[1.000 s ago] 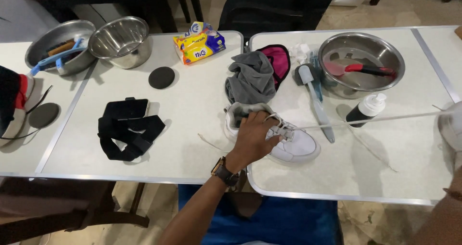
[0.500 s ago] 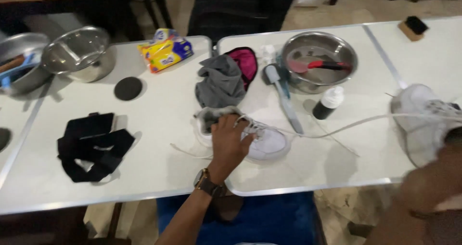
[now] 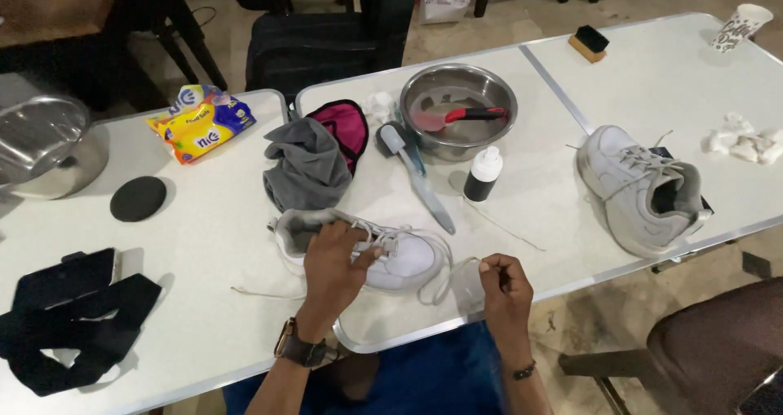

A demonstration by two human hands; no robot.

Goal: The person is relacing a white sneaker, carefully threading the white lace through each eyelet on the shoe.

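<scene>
White sneaker (image 3: 383,252) lies near the desk (image 3: 204,244) front edge; left hand (image 3: 330,260) presses its laces, right hand (image 3: 502,289) at 3 o'clock pinches the loose white lace (image 3: 457,272) at the edge. Bare desk lies at 9 o'clock; grey cloth (image 3: 306,166) and long-handled brush (image 3: 416,178) stand at 12.

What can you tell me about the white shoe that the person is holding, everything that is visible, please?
The white shoe is a low sneaker, seemingly of smooth leather, lying on the white table near its front edge, toe pointing right. Its white lace is partly loose and loops off the shoe. The left hand rests on the lacing area and grips it; the right hand pinches the lace's end beside the toe. A grey cloth lies just behind the heel.
</scene>
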